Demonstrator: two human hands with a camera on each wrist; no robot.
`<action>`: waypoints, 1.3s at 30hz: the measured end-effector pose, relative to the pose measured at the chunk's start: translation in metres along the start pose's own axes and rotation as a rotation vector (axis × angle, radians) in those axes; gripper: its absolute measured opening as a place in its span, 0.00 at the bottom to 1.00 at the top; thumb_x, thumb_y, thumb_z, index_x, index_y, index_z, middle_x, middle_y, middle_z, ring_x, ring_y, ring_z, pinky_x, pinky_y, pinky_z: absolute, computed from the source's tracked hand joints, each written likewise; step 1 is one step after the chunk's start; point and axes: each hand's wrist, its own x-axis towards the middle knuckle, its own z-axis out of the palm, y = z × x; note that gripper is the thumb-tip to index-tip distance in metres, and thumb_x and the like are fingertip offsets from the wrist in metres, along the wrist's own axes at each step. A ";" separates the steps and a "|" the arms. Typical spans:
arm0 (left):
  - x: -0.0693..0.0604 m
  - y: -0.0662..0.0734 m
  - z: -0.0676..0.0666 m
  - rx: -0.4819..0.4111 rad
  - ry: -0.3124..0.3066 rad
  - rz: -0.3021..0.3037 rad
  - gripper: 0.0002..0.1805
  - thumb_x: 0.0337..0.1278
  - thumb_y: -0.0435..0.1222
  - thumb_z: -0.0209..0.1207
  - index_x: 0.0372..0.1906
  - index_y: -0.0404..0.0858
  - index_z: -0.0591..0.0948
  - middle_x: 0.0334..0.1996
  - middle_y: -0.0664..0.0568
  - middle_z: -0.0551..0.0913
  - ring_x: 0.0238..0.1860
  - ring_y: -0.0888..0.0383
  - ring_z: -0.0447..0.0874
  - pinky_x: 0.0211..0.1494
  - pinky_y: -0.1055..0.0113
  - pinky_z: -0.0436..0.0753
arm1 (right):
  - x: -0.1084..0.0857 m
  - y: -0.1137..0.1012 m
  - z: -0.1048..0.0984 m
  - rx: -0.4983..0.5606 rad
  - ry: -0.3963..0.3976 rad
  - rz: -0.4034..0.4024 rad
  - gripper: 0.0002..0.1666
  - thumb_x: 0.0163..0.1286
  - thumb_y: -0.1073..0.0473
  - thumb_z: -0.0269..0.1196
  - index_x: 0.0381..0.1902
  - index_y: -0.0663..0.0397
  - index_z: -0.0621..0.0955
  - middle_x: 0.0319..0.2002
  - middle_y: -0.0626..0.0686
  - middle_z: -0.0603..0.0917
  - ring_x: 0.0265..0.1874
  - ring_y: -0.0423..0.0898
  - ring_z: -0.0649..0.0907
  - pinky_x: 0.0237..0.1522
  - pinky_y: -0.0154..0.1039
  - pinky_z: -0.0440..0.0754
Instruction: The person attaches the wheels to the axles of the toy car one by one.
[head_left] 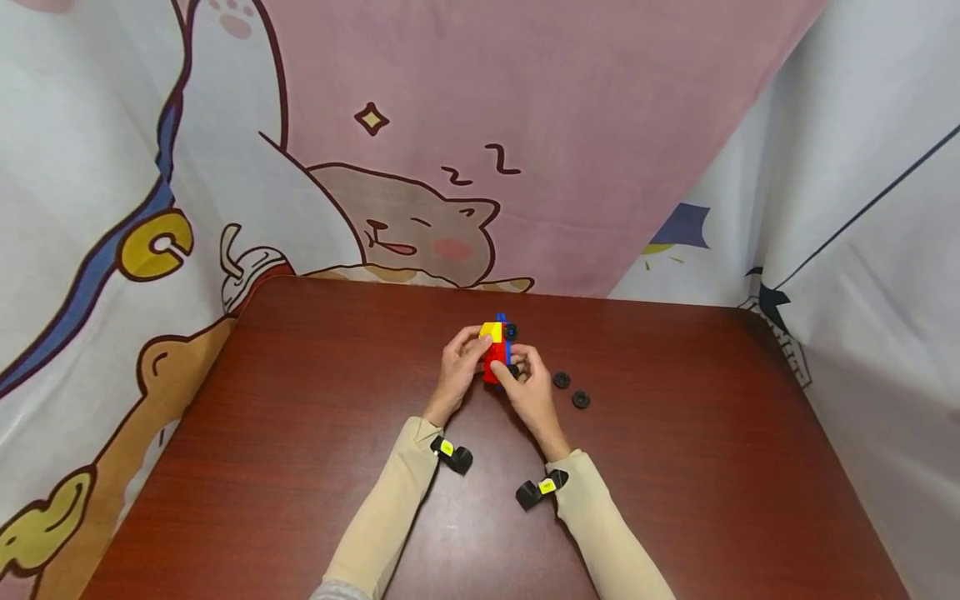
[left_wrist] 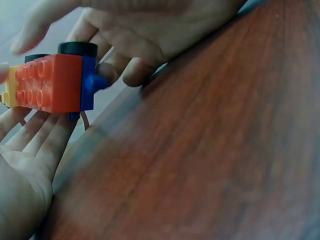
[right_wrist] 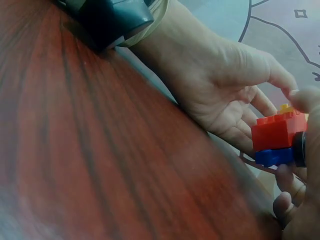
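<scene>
A toy car of building blocks is held up above the table between both hands. It has a red block with studs, a yellow block at the far end and a blue base. Black wheels show on its right side. My left hand grips the car from the left, thumb at the yellow part. From the right, my right hand holds the near end, its thumb over the red block and its fingers by the near wheel. The car's left side is hidden in the head view.
Two loose black tyres lie on the brown table, just right of the right hand. Behind the table hangs a printed curtain. Each wrist wears a black camera.
</scene>
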 end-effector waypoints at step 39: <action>0.000 0.004 -0.001 0.088 -0.166 -0.066 0.20 0.67 0.29 0.57 0.60 0.23 0.75 0.39 0.55 0.82 0.33 0.65 0.81 0.33 0.68 0.82 | 0.005 0.006 -0.001 0.169 0.022 0.057 0.22 0.74 0.64 0.58 0.59 0.75 0.71 0.40 0.53 0.79 0.32 0.36 0.78 0.32 0.32 0.81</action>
